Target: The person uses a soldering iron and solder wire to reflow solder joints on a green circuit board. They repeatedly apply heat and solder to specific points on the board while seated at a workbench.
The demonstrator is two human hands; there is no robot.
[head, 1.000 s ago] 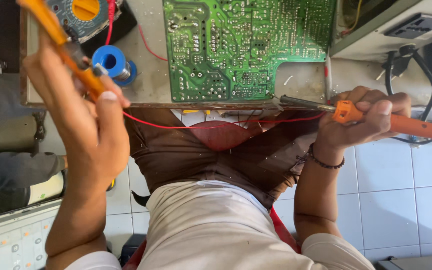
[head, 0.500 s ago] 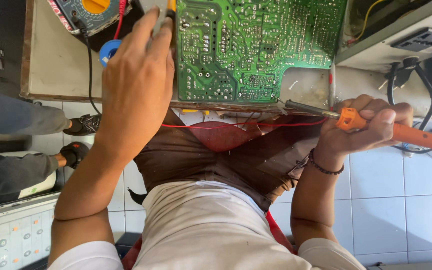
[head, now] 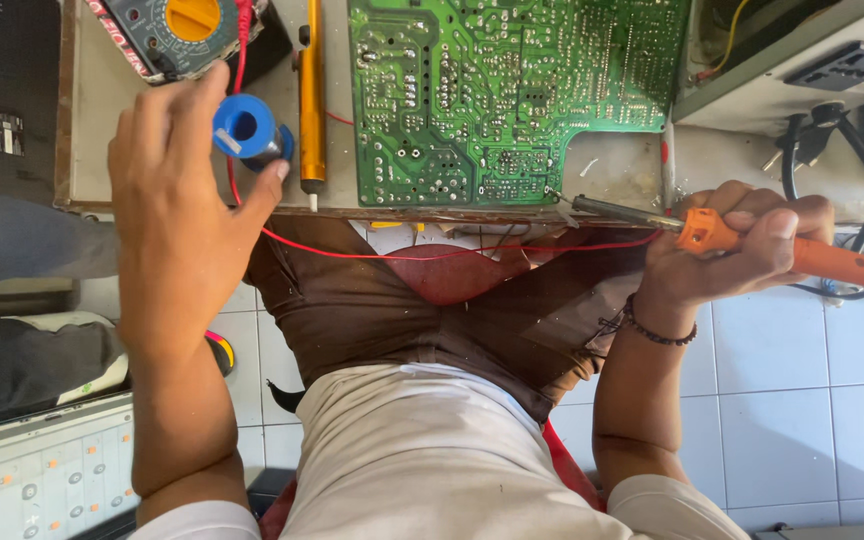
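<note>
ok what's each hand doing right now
left hand: fingers on the blue solder spool, grip unclear.
right hand: closed on the orange soldering iron.

yellow-dialled multimeter (head: 177, 35), perhaps wall socket (head: 842, 65)

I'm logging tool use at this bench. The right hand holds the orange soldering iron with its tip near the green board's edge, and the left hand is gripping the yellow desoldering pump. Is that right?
Not quite. In the head view the left hand closes on the blue spool, while the yellow desoldering pump lies untouched on the table. The right hand does hold the orange soldering iron, tip near the green board.
</note>
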